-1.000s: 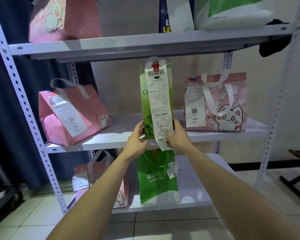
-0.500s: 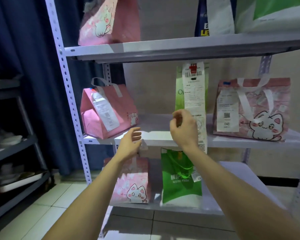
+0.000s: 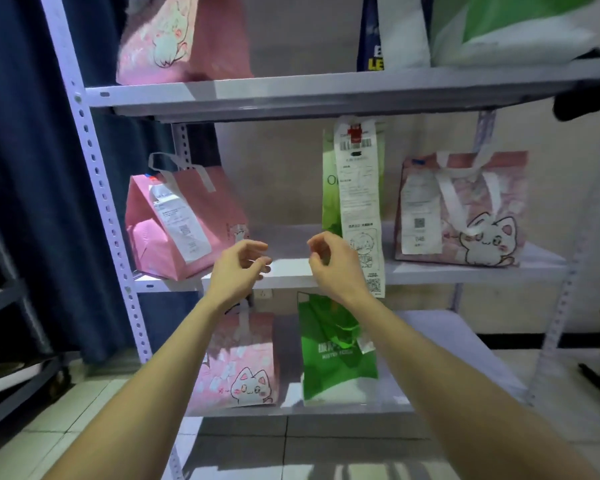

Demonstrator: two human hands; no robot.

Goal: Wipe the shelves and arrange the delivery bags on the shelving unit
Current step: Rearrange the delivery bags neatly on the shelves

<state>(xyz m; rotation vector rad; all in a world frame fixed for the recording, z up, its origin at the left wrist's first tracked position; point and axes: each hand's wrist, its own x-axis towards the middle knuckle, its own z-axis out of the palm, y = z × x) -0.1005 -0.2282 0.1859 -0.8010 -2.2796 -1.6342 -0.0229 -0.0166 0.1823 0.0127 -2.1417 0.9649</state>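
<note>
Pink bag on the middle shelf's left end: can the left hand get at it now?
Probably yes. The left hand, empty and loosely curled, hangs just right of the pink bag at the middle shelf edge; nothing stands between them.

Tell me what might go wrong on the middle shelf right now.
1. The tall green bag stands narrow and unsupported, with no hand on it, so it may topple.
2. Its long receipt hangs below the front edge of the middle shelf, beside the right hand. That hand could snag it and drag the bag off.
</note>
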